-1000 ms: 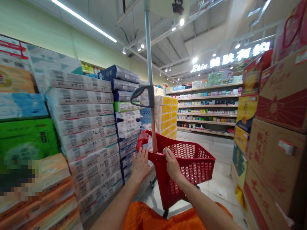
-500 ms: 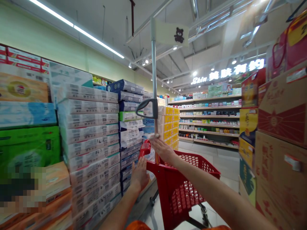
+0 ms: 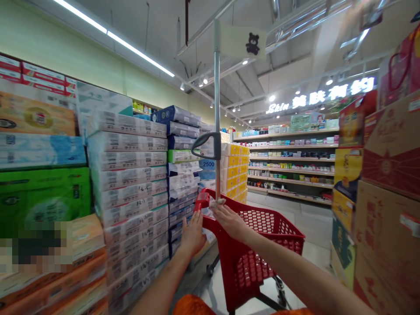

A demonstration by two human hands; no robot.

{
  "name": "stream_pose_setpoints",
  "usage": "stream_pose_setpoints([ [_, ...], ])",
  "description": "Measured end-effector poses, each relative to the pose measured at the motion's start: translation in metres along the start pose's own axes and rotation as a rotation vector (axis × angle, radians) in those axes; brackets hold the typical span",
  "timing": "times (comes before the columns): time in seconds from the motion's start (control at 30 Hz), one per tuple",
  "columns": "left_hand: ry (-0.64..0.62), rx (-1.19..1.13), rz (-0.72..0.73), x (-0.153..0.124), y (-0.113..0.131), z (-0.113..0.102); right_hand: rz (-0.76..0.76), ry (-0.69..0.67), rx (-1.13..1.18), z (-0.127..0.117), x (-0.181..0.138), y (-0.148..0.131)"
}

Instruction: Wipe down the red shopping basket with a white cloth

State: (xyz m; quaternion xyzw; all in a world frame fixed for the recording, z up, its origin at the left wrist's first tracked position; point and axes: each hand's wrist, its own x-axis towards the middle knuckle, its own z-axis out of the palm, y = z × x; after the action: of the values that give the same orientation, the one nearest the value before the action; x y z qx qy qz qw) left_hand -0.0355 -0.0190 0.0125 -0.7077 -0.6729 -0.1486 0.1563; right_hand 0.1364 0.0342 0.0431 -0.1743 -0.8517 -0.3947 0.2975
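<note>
At the far left rise the tall stacks of wrapped white tissue packs [image 3: 131,183], just beside the cart. Next comes my left hand [image 3: 193,234]: its grip is apart, the fingers stretched flat and pressing against the rear rim of the red plastic shopping cart [image 3: 243,275], near the red knob at the rim's end. The cart, with perforated walls, stands on the pale tiled floor [image 3: 308,227] of the aisle, between the tissue stacks and the boxes. From its rear rim goes up a thin shiny metal pole [image 3: 217,100], which carries a grey loop handle [image 3: 206,145] and, at the top, a small white flag with a bear figure [image 3: 241,41]. My right hand [image 3: 231,221] reaches to the foot of this pole. The fingertips touch it, but I cannot tell whether the grip is clamped on it or only lies against it. I judge the cart light, stiff and easy to roll, perhaps a little unsteady because of the tall pole. The grey loop handle or the thick rear rim seem the surest places to hold, while the smooth pole may slip in the fingers. At the right stand the printed brown cardboard boxes [image 3: 387,183].
</note>
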Motion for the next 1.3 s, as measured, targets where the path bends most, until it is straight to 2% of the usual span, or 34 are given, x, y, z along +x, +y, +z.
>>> stream_pose_setpoints([
  [0.07, 0.010, 0.014, 0.006, 0.000, 0.000, 0.000, 0.025, -0.001, 0.008, 0.003, -0.005, -0.004],
  [0.2, 0.028, 0.018, 0.005, -0.001, 0.003, -0.001, 0.220, 0.067, 0.010, -0.011, 0.032, 0.022],
  [0.27, 0.027, 0.020, 0.005, -0.002, 0.004, -0.002, 0.246, 0.077, 0.025, -0.017, 0.044, 0.030],
  [0.33, 0.024, 0.037, 0.004, -0.004, 0.004, -0.001, 0.196, 0.055, 0.037, -0.016, 0.035, 0.024],
  [0.43, 0.014, 0.056, 0.007, -0.006, 0.003, 0.000, 0.080, -0.005, 0.049, -0.004, 0.001, -0.003],
  [0.53, 0.011, 0.055, 0.013, -0.007, 0.003, 0.000, 0.048, -0.033, 0.059, 0.005, -0.017, -0.015],
  [0.7, -0.009, 0.025, -0.008, -0.005, 0.004, -0.002, 0.195, 0.031, 0.048, -0.007, 0.015, 0.010],
  [0.77, -0.007, 0.025, -0.014, -0.005, 0.005, -0.001, 0.226, 0.038, 0.055, -0.008, 0.020, 0.012],
  [0.87, 0.026, 0.047, 0.004, -0.006, 0.005, 0.003, 0.202, 0.000, 0.079, 0.003, -0.005, -0.012],
  [1.03, 0.050, 0.038, 0.008, -0.007, 0.005, 0.006, 0.225, -0.111, 0.133, 0.039, -0.090, -0.086],
  [1.1, 0.061, 0.040, 0.003, -0.009, 0.006, 0.007, 0.242, -0.166, 0.167, 0.046, -0.114, -0.106],
  [1.2, 0.128, 0.044, 0.005, -0.017, 0.007, 0.014, 0.280, -0.172, 0.200, 0.042, -0.117, -0.110],
  [1.3, 0.174, 0.043, -0.024, -0.031, 0.009, 0.026, 0.337, -0.041, 0.200, 0.029, -0.090, -0.093],
])
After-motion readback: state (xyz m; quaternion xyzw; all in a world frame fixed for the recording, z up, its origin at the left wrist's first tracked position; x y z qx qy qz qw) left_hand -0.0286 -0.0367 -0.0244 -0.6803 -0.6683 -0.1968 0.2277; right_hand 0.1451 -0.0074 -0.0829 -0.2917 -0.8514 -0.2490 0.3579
